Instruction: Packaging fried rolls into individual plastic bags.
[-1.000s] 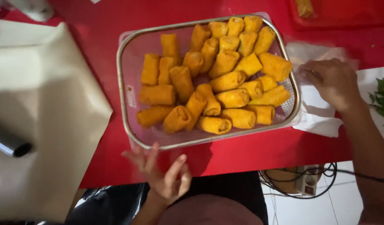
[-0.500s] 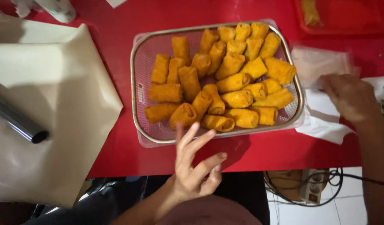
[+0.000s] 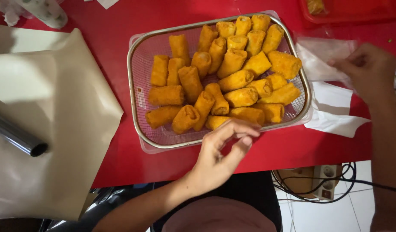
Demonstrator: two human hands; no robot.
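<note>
Right now our left hand point(image 3: 217, 157) hovers at the near rim of the wire mesh basket point(image 3: 135, 103), its grip open and empty, fingertips point(image 3: 243, 129) just above the closest fried rolls point(image 3: 219, 81). These look light but crisp and brittle — best pinched gently at the middle, not the ends. Our right hand point(image 3: 365, 68) pinches a thin clear plastic bag point(image 3: 322, 53), limp and slippery, beside the basket on the red table point(image 3: 112, 159). Brown paper point(image 3: 56, 111) lies left; bare table shows along the near edge.
</note>
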